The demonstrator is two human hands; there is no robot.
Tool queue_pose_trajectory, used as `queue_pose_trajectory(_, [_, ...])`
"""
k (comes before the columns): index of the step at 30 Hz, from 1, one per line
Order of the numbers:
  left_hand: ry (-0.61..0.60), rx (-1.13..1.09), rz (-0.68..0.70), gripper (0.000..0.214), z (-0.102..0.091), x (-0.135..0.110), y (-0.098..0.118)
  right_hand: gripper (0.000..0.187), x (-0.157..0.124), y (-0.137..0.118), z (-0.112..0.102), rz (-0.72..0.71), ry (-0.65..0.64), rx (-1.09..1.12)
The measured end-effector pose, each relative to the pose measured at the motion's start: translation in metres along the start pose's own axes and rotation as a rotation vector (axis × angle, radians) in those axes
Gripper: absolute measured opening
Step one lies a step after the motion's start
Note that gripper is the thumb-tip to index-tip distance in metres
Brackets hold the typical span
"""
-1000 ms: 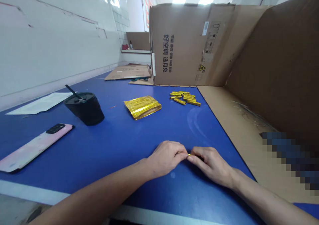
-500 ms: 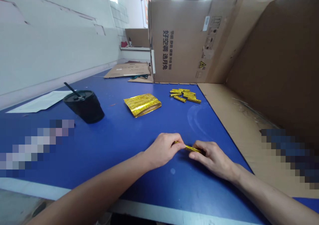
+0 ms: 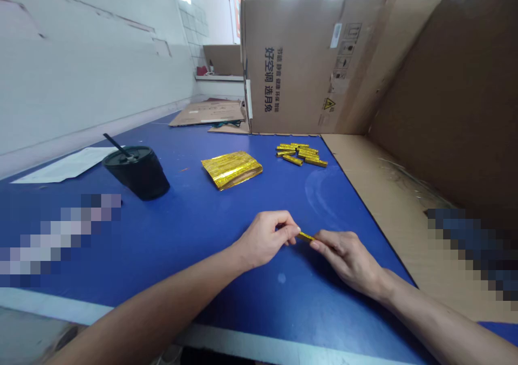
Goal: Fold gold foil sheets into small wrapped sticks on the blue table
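View across my blue worktop [image 3: 226, 230], from its left side to its right. Near the far left edge, a white paper sheet [image 3: 68, 165] is lying flat; nearer me, a black lidded cup [image 3: 137, 175] with a black straw [image 3: 115, 144] is standing upright, and beside it a pixelated patch [image 3: 60, 235] is hiding whatever lies at the near left. Toward the centre, a flat gold foil pack [image 3: 231, 170] is resting apart from the other things. Near the front edge, my left hand [image 3: 265, 241] is pinching one end of a short gold foil strip [image 3: 306, 236] between thumb and forefinger, and my right hand [image 3: 348, 262] is closing its thumb and fingertips on the other end, so both sets of fingers are clamped on it, with the strip bridging the small gap between them. Near the far edge, a loose heap of short gold pieces [image 3: 301, 155] is lying; I judge these done, with the flat pack left to work through. Behind them, a cardboard carton [image 3: 291, 57] is standing, printed 好空调 选月兔, with a yellow warning triangle [image 3: 328, 104].
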State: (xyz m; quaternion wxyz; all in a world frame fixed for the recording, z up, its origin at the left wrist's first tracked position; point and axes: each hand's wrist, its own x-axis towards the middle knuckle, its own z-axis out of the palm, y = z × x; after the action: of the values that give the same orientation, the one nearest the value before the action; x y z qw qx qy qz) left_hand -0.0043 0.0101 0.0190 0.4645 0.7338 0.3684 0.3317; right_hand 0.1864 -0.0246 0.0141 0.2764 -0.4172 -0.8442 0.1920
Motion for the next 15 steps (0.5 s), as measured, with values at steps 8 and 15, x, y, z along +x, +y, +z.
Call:
queue_pose_trajectory(8, [0.020, 0.001, 0.020, 0.020, 0.0003, -0.0008, 0.0007, 0.031, 0.0002, -0.0001, 0.0016, 0.057, -0.025, 0.031])
queue_pose_trajectory(15, [0.147, 0.011, 0.023, 0.019, -0.0040, 0.0042, -0.0054, 0.034, 0.0024, 0.0031, -0.0035, 0.141, -0.053, -0.013])
